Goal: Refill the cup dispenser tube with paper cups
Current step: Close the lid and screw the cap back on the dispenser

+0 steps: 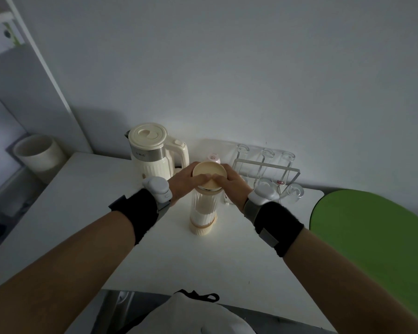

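Here the dispenser tube (203,210) stood upright near the middle of the white table (94,201), with a short white stack of paper cups (200,216) showing low down through its clear ribbed wall. Both hands were at its top. The left hand (186,182) and the right hand (229,183) each curled round the edge of the round cream lid (209,171), thumbs laid across its top and nearly meeting. Whether the lid was fully seated could not be told. A cream kettle (152,153) stood just behind on the left, and a wire rack (266,165) of upturned glasses on the right.
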{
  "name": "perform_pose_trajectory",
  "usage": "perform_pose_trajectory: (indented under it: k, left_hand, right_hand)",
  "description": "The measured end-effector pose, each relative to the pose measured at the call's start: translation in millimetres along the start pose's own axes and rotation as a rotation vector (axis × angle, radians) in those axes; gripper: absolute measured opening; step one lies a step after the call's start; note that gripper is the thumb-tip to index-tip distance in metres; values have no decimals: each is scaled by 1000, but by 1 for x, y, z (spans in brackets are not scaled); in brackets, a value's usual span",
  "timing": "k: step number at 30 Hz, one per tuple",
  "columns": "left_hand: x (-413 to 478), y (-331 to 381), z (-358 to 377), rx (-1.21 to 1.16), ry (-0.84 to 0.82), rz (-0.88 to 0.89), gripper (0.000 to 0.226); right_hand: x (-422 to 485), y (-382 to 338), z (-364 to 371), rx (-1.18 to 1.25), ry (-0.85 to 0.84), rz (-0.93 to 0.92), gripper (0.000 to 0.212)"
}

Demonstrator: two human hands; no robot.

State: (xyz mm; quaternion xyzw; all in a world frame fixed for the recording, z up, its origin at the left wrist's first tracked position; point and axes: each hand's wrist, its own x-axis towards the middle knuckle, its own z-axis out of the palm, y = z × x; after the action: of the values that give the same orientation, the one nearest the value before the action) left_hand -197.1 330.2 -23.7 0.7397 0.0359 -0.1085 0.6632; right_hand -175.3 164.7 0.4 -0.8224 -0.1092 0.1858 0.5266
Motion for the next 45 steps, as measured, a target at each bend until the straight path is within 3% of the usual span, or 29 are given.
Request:
perform_pose_trajectory:
  k: [7,19,28,40,45]
  left_hand:
    - [5,-3,-1,-40,50,-7,31]
    - [7,0,2,-203,46,22,26]
    - [9,-5,3,-176,83,41,21]
    - [7,-6,3,-144,81,79,31]
    - [5,-7,3,-145,-17,38,46]
  right_hand:
    - [7,-1,-3,39,35,43,29]
    - [15,5,-7,-20,76,-20,22]
    - [17,9,-5,10,95,-27,18]
    - [8,4,-2,32,129,-1,23]
    - [3,1,-4,16,32,18,32]
